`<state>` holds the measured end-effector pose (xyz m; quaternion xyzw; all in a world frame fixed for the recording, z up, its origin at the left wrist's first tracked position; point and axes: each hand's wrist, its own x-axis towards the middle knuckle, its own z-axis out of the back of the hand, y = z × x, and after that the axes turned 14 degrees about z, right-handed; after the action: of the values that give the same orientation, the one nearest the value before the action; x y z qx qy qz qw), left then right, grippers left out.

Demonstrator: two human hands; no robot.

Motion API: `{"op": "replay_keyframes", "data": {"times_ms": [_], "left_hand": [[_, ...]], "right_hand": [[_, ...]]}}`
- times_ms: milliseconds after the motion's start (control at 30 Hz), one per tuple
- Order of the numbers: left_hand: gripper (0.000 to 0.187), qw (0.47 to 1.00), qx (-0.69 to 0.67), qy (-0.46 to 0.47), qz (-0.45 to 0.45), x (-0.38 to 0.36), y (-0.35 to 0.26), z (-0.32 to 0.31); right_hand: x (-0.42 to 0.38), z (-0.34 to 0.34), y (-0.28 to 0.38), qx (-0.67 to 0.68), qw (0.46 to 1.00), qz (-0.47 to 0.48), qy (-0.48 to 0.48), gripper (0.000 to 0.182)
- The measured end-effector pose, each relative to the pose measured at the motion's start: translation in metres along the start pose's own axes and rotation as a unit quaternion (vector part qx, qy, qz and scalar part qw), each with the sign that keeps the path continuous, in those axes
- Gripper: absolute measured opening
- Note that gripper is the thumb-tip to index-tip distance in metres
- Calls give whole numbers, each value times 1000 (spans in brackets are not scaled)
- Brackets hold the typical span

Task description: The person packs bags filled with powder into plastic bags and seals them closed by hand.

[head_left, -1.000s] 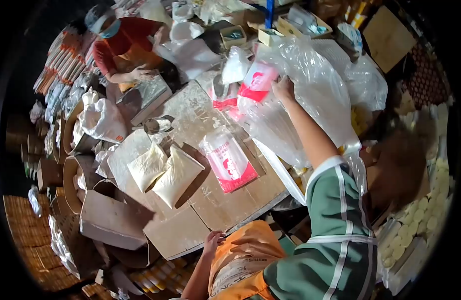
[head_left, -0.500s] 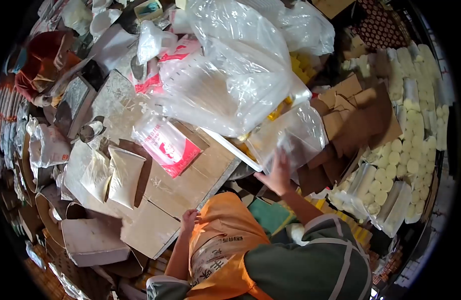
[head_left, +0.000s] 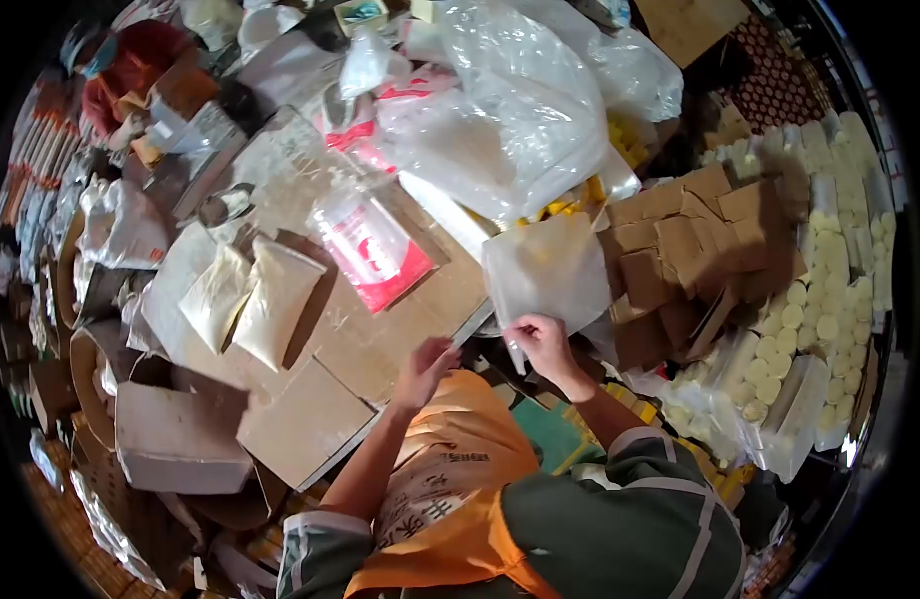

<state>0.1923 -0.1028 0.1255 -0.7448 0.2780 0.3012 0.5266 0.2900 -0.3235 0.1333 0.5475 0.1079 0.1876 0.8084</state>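
My right hand point(head_left: 546, 344) pinches the lower edge of an empty clear plastic bag point(head_left: 546, 268), held up just past the near edge of the cardboard-covered table point(head_left: 380, 344). My left hand point(head_left: 424, 371) is raised at the table's near edge, fingers loosely curled and empty, a short way left of the bag. On the table lie a red-and-white printed bag point(head_left: 372, 250) and two filled pouches of pale powder point(head_left: 252, 297).
A big heap of clear plastic bags point(head_left: 510, 110) fills the far side. Brown cardboard boxes point(head_left: 685, 250) and trays of round yellow cakes point(head_left: 809, 329) stand right. Another person in red point(head_left: 141, 80) works far left. White sacks point(head_left: 121, 225) and open boxes point(head_left: 176, 439) crowd the left.
My right hand has taken hold of a clear bag and drawn it toward me. My left hand has risen from the table edge toward the bag.
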Motion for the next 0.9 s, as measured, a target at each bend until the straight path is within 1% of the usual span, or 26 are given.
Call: {"op": "replay_keyframes", "data": {"times_ms": [33, 100, 133, 167, 200, 233, 267, 300, 333, 367, 433, 467, 500, 567, 600, 633, 700, 767, 800, 833, 900], "left_hand": [[37, 1000, -15, 9, 1, -8, -19, -6], [35, 999, -29, -12, -25, -18, -24, 4], [32, 998, -53, -12, -34, -24, -18, 15], [29, 996, -77, -11, -45, -31, -13, 26], [24, 989, -138, -31, -51, -50, -14, 32], [24, 987, -146, -40, -58, -60, -6, 45], [23, 983, -169, -31, -64, -70, 4, 60], [22, 979, -192, -22, -68, -83, 13, 72], [23, 975, -193, -72, -84, -97, 19, 80], [23, 973, -199, -78, -90, -106, 30, 91], [25, 947, -166, -221, -165, -124, 53, 124], [26, 935, -165, -259, -177, -135, 62, 140], [25, 925, -166, -297, -169, -150, 67, 151], [22, 922, -135, -330, -150, -175, 73, 166], [22, 919, -141, -335, -152, -185, 78, 168], [19, 922, -111, -334, -159, -193, 83, 167], [12, 922, -74, -334, -180, -201, 93, 160], [12, 917, -49, -328, -222, -214, 91, 146], [12, 891, 30, -378, -249, -218, 91, 144], [12, 892, 31, -373, -252, -218, 99, 145], [12, 900, 20, -372, -227, -215, 111, 150]], "right_hand": [[-4, -19, 20, 32, 999, 17, 16, 8], [-11, -49, 59, 53, 992, -14, 111, 7], [-18, -69, 67, 88, 989, -37, 116, 7], [-24, -81, 81, 43, 988, -50, 141, 5], [-34, -97, 79, 96, 983, -62, 146, 4], [-44, -112, 78, 148, 974, -75, 153, 4], [-52, -125, 76, 147, 973, -69, 165, 4], [-61, -138, 81, 226, 960, -87, 141, 4], [-70, -149, 85, 302, 940, -108, 114, 4], [-75, -157, 89, 301, 940, -105, 124, 4], [-81, -172, 101, 263, 956, -126, 47, 6], [-83, -181, 100, 254, 960, -117, 1, 9], [-83, -187, 106, 197, 974, -110, -21, 12], [-86, -199, 107, 72, 997, -23, -9, 15], [-91, -212, 118, 39, 995, 84, -34, 15], [-94, -219, 162, -73, 981, 178, -21, 10], [-105, -240, 201, -37, 957, 278, 66, 5], [-112, -268, 208, -12, 960, 194, 203, 12], [-105, -274, 209, -47, 949, 143, 277, 18], [-104, -279, 208, -49, 949, 146, 275, 18], [-97, -292, 201, -37, 958, 117, 259, 21]]}}
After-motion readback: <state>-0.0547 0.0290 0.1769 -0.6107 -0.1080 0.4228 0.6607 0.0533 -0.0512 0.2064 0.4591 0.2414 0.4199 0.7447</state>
